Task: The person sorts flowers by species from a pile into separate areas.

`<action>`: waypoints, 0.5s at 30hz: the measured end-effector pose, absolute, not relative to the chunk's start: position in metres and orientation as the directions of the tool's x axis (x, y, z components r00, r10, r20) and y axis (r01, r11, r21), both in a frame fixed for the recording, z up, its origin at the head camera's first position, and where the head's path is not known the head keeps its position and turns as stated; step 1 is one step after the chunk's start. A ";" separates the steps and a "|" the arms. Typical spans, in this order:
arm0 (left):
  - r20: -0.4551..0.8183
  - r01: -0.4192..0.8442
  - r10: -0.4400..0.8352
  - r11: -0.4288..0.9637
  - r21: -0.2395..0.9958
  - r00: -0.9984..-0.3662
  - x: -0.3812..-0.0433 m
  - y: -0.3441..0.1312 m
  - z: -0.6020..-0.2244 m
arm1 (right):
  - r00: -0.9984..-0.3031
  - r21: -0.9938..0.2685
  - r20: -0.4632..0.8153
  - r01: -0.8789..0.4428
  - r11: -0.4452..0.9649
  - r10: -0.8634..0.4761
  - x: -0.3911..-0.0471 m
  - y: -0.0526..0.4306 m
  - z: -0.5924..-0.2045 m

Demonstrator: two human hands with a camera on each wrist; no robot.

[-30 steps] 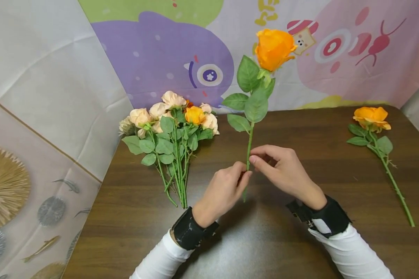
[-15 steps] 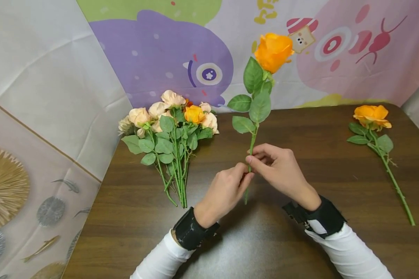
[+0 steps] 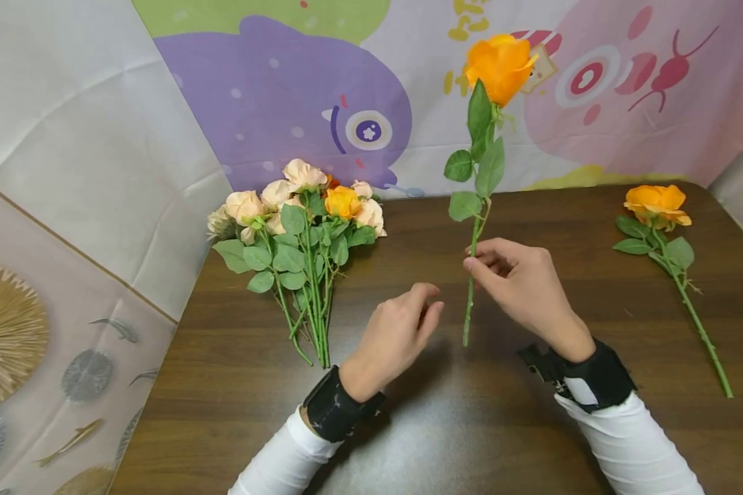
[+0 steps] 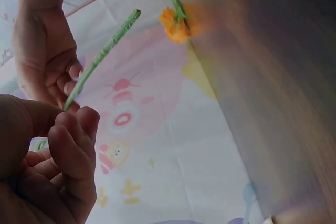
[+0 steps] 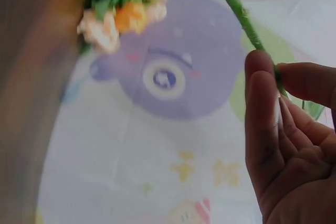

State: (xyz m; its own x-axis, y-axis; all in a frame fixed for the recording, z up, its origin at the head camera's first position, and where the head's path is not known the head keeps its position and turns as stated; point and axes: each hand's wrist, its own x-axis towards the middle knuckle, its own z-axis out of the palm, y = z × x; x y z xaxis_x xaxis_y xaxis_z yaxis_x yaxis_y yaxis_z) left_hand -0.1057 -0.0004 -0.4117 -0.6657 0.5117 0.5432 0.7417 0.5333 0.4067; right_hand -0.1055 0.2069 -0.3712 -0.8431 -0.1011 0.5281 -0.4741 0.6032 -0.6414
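My right hand (image 3: 529,289) pinches the green stem of an orange rose (image 3: 501,69) between thumb and fingers, about midway down. The rose stands upright, its bloom in front of the printed backdrop and its cut end hanging over the table. In the right wrist view the stem (image 5: 241,17) runs up out of the pinch. My left hand (image 3: 396,337) is off to the left of the stem with a gap between them, its fingers loosely bent around nothing. The left wrist view has the stem's lower end (image 4: 107,48) rising behind the left fingertips.
A bunch of peach and orange roses (image 3: 309,254) lies on the left of the brown table (image 3: 223,426). Another orange rose (image 3: 681,275) lies on the right side. A printed cloth backdrop (image 3: 297,82) hangs behind the table.
The left hand has let go of the stem. The right hand has carried the rose a little up and to the right, and the rose has turned slightly.
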 end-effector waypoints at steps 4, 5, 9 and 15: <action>0.546 0.734 0.499 0.540 0.411 -0.673 -0.107 -0.003 -0.411 | -0.830 -0.553 0.556 -0.417 0.721 -0.054 -0.107 0.223 -0.365; 0.552 0.735 0.495 0.540 0.410 -0.671 -0.107 -0.003 -0.411 | -0.824 -0.528 0.565 -0.398 0.750 -0.040 -0.107 0.227 -0.363; 0.569 0.744 0.490 0.532 0.405 -0.660 -0.110 -0.006 -0.409 | -0.815 -0.461 0.580 -0.317 0.829 0.011 -0.110 0.247 -0.361; 0.570 0.728 0.465 0.536 0.428 -0.677 -0.117 -0.016 -0.402 | -0.846 -0.473 0.526 -0.204 0.857 0.089 -0.113 0.281 -0.362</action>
State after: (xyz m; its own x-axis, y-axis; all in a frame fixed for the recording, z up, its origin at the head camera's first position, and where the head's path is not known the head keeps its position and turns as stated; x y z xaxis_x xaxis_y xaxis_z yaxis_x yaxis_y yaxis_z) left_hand -0.1168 -0.0164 -0.4019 -0.6773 0.4645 0.5705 0.7279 0.5357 0.4280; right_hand -0.1131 0.2810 -0.3617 -0.8459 0.0895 0.5258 -0.2036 0.8570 -0.4734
